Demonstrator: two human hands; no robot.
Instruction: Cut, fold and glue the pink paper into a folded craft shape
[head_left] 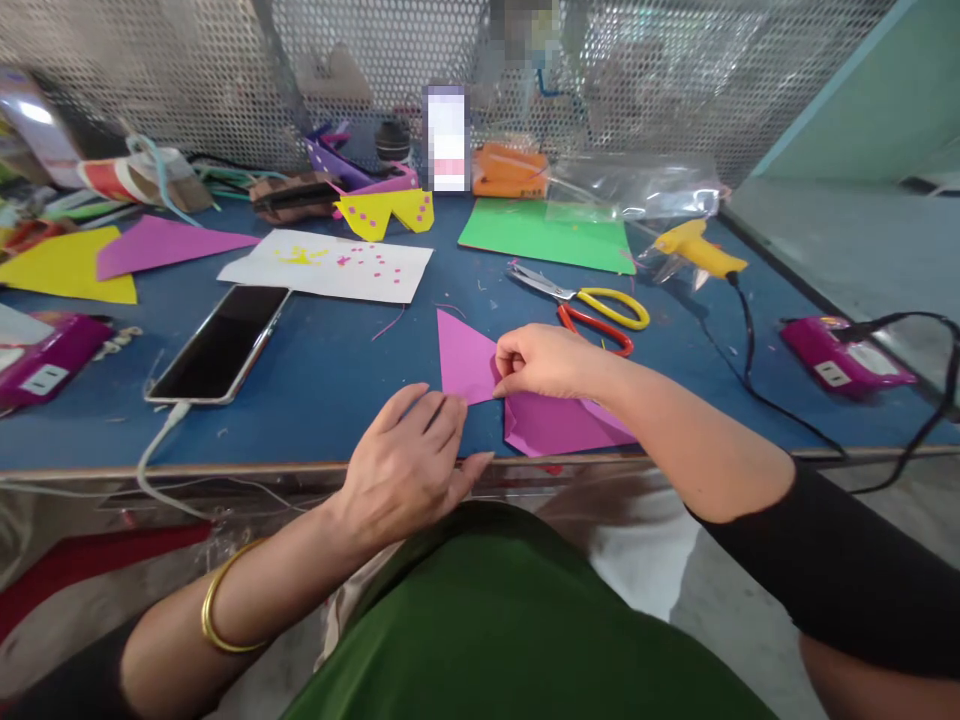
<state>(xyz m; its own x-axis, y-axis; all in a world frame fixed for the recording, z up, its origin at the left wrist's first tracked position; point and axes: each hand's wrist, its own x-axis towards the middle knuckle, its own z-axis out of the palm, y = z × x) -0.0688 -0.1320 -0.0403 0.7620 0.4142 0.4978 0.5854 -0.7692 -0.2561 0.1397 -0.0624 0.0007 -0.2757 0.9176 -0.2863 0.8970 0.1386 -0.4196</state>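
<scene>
Near the front of a blue tabletop (322,360), angular purple paper (465,355), right hand (544,360) pinching its side, left hand (409,455) unclenched at its nearest corner (thumb spread apart), creased darker sheet (559,425) beneath right wrist, steel-bladed scissors (566,296) beyond.

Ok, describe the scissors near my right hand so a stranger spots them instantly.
On the blue table, find the green sheet beyond the right hand. The scissors lie between sheet and hand, blades pointing left. One handle loop is yellow, the other red, unlike the nearby yellow glue gun.
</scene>
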